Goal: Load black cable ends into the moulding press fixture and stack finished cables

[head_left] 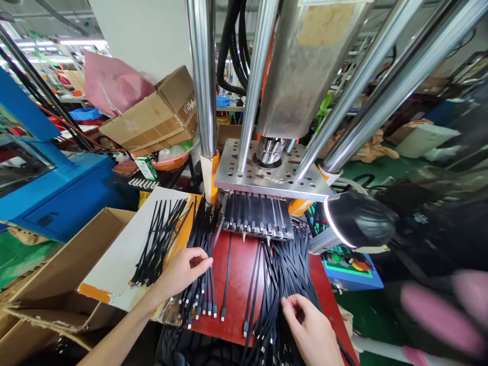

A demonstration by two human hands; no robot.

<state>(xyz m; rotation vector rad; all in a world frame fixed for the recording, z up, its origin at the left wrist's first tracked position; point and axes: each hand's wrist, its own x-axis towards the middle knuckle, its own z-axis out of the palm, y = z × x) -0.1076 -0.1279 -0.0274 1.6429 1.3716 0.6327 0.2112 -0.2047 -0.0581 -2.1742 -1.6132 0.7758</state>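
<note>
My left hand hovers over the left bundle of black cables, thumb and forefinger pressed together on something I cannot make out. At the right pile of black cables, my right hand rests with its fingers curled and pinched; what they hold is hidden. Between the hands, a few single cables lie on the red table. Behind them a metal fixture holds a row of black cables, their connectors facing me, beneath the steel press plate.
More black cables lie on a white board at left, beside an open cardboard box. Steel columns rise around the press. A lamp and a blue control box stand at right. Blurred pink shapes show lower right.
</note>
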